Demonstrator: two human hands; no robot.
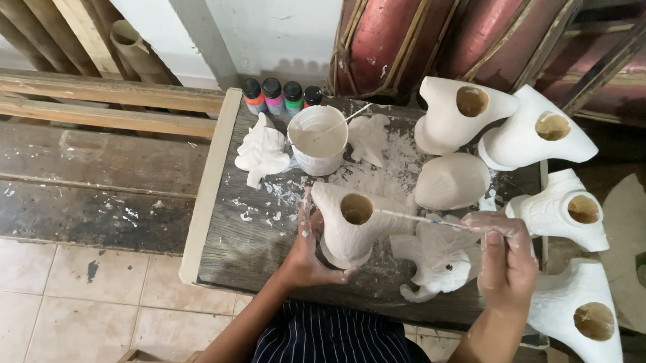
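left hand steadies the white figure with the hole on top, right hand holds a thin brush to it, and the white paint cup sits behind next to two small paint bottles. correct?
Not quite: the head view shows four small paint bottles beside the white paint cup, not two. The rest holds: the left hand steadies the white figure with the hole on top, and the right hand holds a thin brush to it.

Single view only, from a head-worn camera looking steeply down and slightly forward over the person's lap. Close range: both forearms enter from the bottom edge, the left hand [307, 255] lower centre, the right hand [507, 261] lower right. The dark table [255, 236] fills the middle of the frame, its far edge toward the top. A wall and leaning timber run along the top, tiled floor [71, 301] at lower left. No second view shares the scene.
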